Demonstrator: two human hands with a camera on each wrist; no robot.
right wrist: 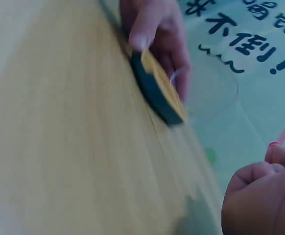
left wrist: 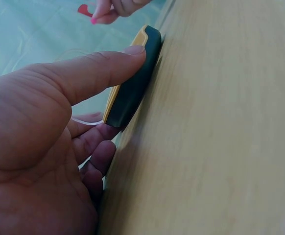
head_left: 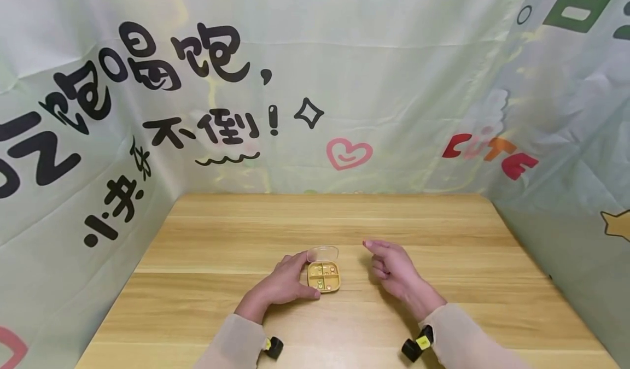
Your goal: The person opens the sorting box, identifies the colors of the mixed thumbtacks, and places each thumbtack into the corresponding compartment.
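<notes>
A small pill box (head_left: 323, 276) lies on the table with its clear lid (head_left: 323, 247) standing up at the back. Its yellow inside is divided into several compartments holding tiny light-coloured pieces; the outer shell looks dark green in both wrist views. My left hand (head_left: 281, 282) grips the box from the left, thumb at the near edge and fingers toward the back. Off to the right of the box, above the table, my right hand (head_left: 397, 270) pinches a small pink bead-like piece (left wrist: 93, 20) at its fingertips. Its exact shape is too small to tell.
The wooden table (head_left: 236, 232) reaches back to a printed fabric wall (head_left: 394, 95), with more fabric on both sides. Black cameras with yellow labels are worn at the left wrist (head_left: 274, 347) and the right wrist (head_left: 417, 345).
</notes>
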